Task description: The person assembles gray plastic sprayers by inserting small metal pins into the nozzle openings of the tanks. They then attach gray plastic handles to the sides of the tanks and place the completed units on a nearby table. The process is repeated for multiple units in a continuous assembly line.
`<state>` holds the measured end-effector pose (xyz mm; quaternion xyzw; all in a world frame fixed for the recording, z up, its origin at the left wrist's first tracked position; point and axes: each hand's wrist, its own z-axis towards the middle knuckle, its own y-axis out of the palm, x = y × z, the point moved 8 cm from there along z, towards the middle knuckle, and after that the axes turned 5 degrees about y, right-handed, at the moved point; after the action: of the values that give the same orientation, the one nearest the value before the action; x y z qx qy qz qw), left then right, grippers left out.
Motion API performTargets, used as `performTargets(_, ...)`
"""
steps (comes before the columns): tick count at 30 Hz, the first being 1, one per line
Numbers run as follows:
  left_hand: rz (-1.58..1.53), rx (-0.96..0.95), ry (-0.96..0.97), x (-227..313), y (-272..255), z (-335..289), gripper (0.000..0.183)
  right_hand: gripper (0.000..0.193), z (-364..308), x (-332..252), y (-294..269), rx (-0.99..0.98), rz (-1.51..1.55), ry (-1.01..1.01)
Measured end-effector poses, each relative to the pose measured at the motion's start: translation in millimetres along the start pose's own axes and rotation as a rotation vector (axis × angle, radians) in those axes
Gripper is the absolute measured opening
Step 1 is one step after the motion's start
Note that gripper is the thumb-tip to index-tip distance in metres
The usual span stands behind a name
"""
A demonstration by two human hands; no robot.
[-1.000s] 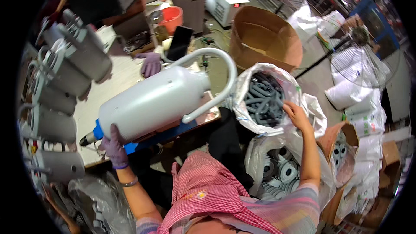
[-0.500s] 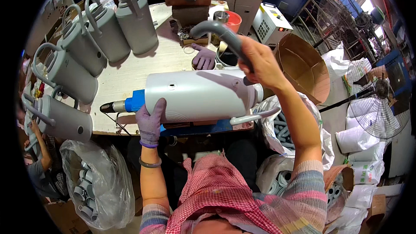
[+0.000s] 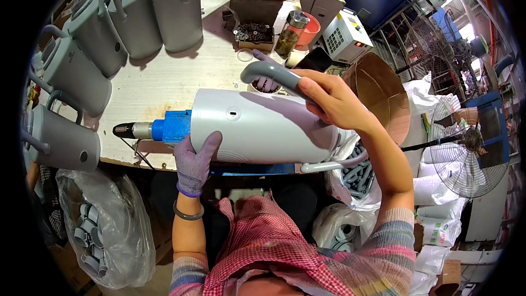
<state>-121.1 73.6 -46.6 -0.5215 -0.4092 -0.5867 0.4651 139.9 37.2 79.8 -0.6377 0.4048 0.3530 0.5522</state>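
Head view: your left grip [image 3: 193,170] touches the can [image 3: 263,126], lying sideways along the near side of the desk [image 3: 145,87]; whether you clasp it, I cannot tell. Your right grip [image 3: 335,100] is closed around a handle [image 3: 269,72]. Beyond stands a jar [image 3: 290,34].

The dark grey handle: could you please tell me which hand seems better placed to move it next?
Probably the right hand: it grips the handle, while the gloved left hand touches the left end of the grey cylinder.
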Motion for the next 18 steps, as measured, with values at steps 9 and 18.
performTargets(9,-0.006,-0.006,-0.041,-3,3,2,0.025,0.045,5,3,2,-0.068,0.036,0.140)
performTargets(18,-0.026,-0.007,-0.110,-15,2,0,0.030,0.041,7,12,4,-0.099,0.010,0.184)
